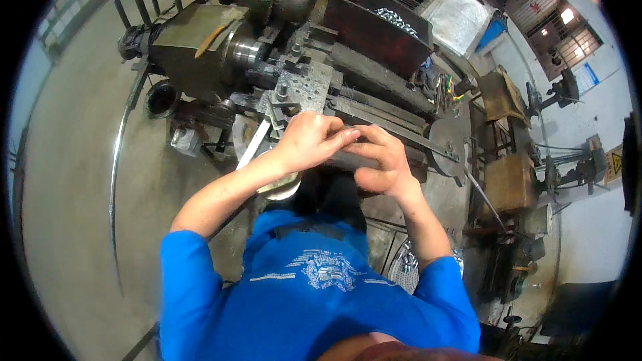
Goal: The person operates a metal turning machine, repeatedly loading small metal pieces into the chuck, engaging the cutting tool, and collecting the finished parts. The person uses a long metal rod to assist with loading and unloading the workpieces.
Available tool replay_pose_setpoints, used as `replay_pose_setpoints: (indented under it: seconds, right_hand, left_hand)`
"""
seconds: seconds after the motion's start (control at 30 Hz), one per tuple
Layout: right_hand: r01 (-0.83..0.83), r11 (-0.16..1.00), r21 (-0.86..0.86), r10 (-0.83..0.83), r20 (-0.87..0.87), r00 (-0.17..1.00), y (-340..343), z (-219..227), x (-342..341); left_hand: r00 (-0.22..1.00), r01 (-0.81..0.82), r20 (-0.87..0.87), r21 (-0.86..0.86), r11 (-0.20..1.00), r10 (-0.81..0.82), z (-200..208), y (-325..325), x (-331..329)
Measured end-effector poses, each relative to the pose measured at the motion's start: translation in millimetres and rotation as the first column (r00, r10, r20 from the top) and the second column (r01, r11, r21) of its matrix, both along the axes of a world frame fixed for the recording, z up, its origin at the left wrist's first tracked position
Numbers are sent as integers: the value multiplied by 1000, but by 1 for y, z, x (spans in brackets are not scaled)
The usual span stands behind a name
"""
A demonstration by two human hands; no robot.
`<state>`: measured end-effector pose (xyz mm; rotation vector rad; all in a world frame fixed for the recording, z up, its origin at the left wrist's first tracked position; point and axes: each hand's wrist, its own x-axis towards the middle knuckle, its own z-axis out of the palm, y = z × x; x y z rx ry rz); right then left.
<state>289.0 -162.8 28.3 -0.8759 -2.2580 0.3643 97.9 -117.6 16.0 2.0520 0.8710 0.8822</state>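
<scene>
My left hand and my right hand meet in front of my waist, over the near side of a lathe. Thumb and index finger of the left hand press together at the tips; whatever lies between them is hidden or too small to name. The right fingers reach across to those fingertips, slightly bent, with the thumb held well apart below. Just beyond the hands is the lathe's drilled metal plate with bolts and clamps on it. The shiny spindle end is farther up and left.
A dark red bin of small metal parts stands behind the lathe. A wooden-handled tool lies on the headstock. A round disc is at right. A basket of metal parts sits by my right elbow. A long rod curves at left.
</scene>
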Motion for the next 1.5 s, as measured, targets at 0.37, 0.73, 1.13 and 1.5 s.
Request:
replay_pose_setpoints:
  seconds: [0.37,0.73,1.13,1.5]
  right_hand:
    - [-104,994,38,92,240,967,113,40,-75]
    - [262,963,-67,-144,694,706,234,-1,-157]
    - [284,956,-72,-161,680,716,247,-7,-157]
    - [191,923,-334,20,536,844,273,-31,-135]
  left_hand:
    - [973,-230,-17,24,973,231,16,38,-124]
    - [284,-810,-597,269,520,750,-44,-72,-392]
    - [534,-839,-360,-333,430,765,-80,-84,-380]
    - [510,-856,-399,-320,405,763,-82,-82,-384]
